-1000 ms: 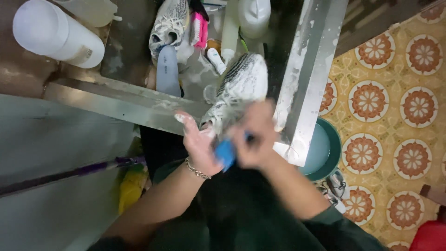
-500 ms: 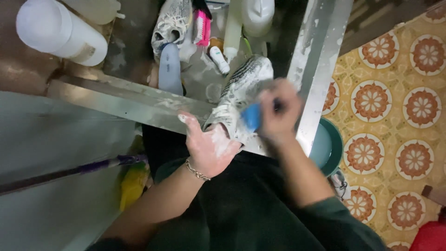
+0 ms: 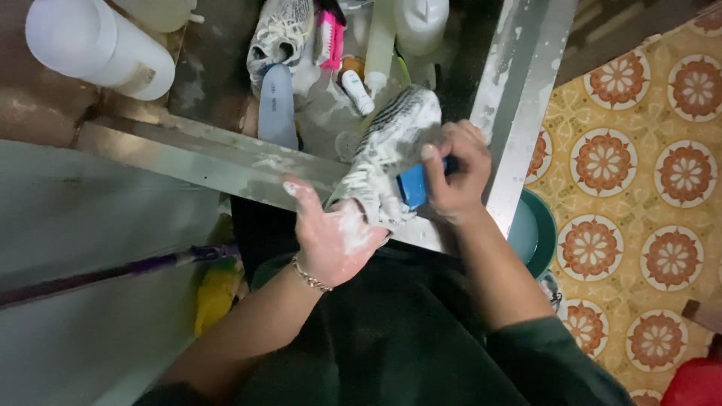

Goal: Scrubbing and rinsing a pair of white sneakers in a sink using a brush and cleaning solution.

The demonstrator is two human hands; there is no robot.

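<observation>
Over the sink (image 3: 226, 154), soapy sneaker (image 3: 387, 150) scrubbing.
Left hand (image 3: 335, 240) grip grasping sneaker; right hand (image 3: 451, 173) grip clenched around blue brush (image 3: 412, 185).

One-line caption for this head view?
Soapy left hand steadies a grey knit shoe on the sink rim while the right hand scrubs with a blue brush.

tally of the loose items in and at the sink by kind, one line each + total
Sneakers: 2 – soapy one in the left hand, another in the sink
Brushes: 2 – blue in the right hand, pink
Insole: 1
Small tube: 1
Large white containers: 2
Total: 8
</observation>
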